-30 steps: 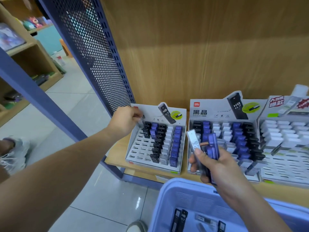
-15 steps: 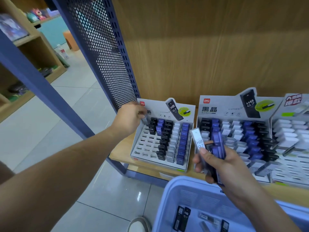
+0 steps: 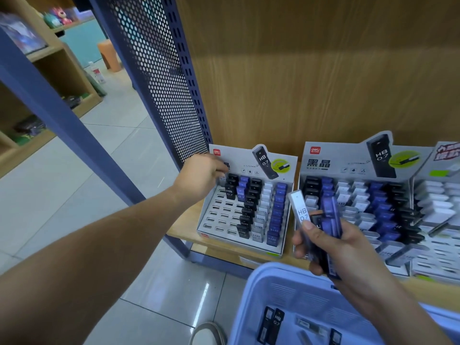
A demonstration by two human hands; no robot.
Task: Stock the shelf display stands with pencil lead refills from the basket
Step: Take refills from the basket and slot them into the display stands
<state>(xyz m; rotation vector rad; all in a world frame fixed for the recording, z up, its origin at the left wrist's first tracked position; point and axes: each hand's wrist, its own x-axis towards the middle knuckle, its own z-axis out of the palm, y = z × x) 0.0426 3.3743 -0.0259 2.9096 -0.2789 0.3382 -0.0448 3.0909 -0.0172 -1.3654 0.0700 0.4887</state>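
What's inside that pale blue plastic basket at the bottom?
In the pale blue plastic basket lie a black pair of pencil lead refill cases, one marked HB 0.7, and loose greyish cases. The right forearm covers its right side; the frame cuts off the rest.

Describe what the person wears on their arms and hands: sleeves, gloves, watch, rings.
Nothing worn shows. The bare left hand and bare right hand have no gloves, and no rings are visible. The left forearm and right forearm are uncovered as far as the frame shows: no sleeve, watch or bracelet. The right thumbnail is short and unpainted.
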